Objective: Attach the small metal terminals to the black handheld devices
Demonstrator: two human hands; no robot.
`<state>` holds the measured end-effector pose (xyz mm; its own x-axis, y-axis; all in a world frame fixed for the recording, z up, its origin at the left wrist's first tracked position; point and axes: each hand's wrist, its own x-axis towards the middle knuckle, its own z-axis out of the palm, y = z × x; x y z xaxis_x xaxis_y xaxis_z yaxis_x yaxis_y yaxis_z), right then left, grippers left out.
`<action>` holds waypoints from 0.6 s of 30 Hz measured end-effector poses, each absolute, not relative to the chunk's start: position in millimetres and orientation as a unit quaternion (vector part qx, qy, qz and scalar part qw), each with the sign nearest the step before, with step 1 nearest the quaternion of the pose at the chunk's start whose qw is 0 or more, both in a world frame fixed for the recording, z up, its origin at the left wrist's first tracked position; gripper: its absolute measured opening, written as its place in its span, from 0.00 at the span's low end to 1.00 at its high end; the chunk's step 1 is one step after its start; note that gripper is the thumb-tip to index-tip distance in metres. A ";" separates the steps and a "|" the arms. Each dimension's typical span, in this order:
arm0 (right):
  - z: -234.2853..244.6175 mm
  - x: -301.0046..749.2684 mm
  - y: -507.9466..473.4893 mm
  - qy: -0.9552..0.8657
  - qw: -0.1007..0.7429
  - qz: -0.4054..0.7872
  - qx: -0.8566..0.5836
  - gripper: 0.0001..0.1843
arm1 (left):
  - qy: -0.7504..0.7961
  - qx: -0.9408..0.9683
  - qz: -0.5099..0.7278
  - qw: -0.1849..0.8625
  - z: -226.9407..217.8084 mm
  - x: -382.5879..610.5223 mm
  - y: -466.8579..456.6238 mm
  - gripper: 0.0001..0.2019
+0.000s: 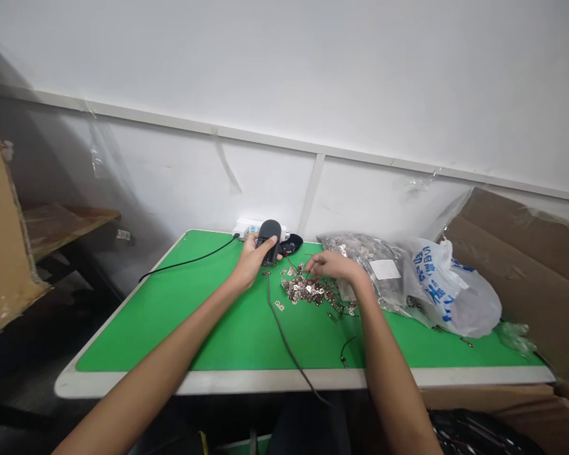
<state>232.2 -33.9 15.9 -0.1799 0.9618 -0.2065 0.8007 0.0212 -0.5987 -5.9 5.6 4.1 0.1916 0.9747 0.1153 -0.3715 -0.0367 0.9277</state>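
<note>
My left hand (252, 258) is closed around a black plastic casing (270, 232) with a rounded top, held tilted up near the far edge of the table. Over a pile of small metal contact pieces (308, 291) hovers my right hand (330, 264), its fingertips pinched together. What they hold, if anything, is too small to make out. Behind the casing lies another black part (292, 242), with a thin reddish wire near it. A grey cable (281, 332) runs from below the casing over the table's front edge.
The green tabletop (156, 328) ends at a white wall. A clear bag of metal parts (360, 249) and a white plastic bag (455, 291) stand at the right, beside a cardboard box (526, 265). A black cable (189, 259) leads left from a white power strip (244, 226).
</note>
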 end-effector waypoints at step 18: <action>4.1 244.1 -29.5 -0.694 0.098 0.342 -0.625 0.11 | 0.333 0.492 0.519 0.614 0.7 -2.1 1.6 0.24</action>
<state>244.1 -29.5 4.1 -0.1982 0.9360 -0.2910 0.8014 -0.0161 -0.5980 -2.1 1.6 0.7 0.2388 0.9657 0.1023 -0.3098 -0.0241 0.9505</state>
